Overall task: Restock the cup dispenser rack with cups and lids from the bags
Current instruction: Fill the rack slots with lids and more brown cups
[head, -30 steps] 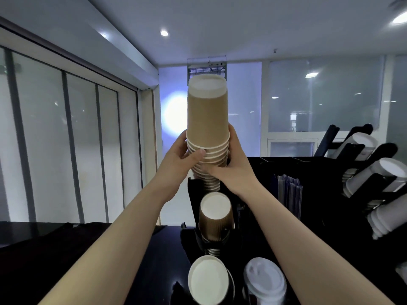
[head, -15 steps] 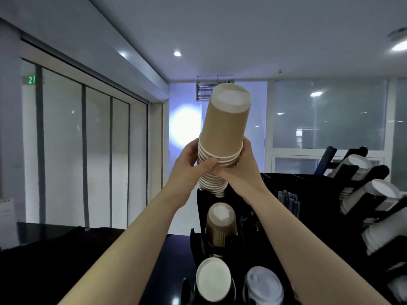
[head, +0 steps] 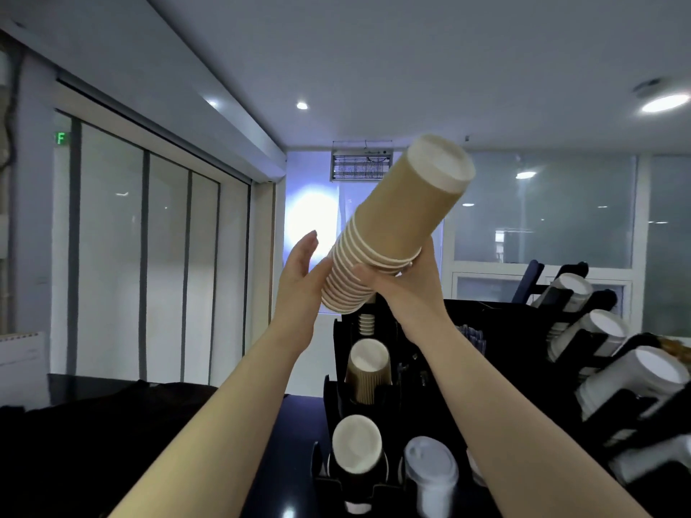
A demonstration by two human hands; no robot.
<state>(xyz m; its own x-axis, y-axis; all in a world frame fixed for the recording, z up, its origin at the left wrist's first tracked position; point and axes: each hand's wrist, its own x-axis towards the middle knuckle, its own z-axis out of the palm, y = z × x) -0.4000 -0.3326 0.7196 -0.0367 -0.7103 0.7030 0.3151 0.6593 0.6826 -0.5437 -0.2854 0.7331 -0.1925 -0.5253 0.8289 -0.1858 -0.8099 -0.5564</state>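
Note:
A stack of brown paper cups (head: pixel 396 226) is raised high above the black dispenser rack (head: pixel 422 368), tilted with its closed end up and to the right. My right hand (head: pixel 404 286) grips the stack around its rims from below. My left hand (head: pixel 303 278) lies flat against the left side of the lower rims, fingers straight. The rack's top slot holds the ends of a few brown cups (head: pixel 366 325). Below it sit a ribbed brown cup stack (head: pixel 368 372), another cup stack (head: pixel 355 444) and a stack of white lids (head: pixel 430 469).
A second black rack (head: pixel 613 372) on the right holds slanted stacks of white cups (head: pixel 635 379). A dark counter (head: pixel 112 435) stretches to the left, with a white calendar (head: pixel 22 364) at its far left. Glass panels run along the wall behind.
The cup stack has lifted off the rack's top slot and tilted to the right. My left hand has let go its grip and now lies flat against the rims. The view has tipped upward.

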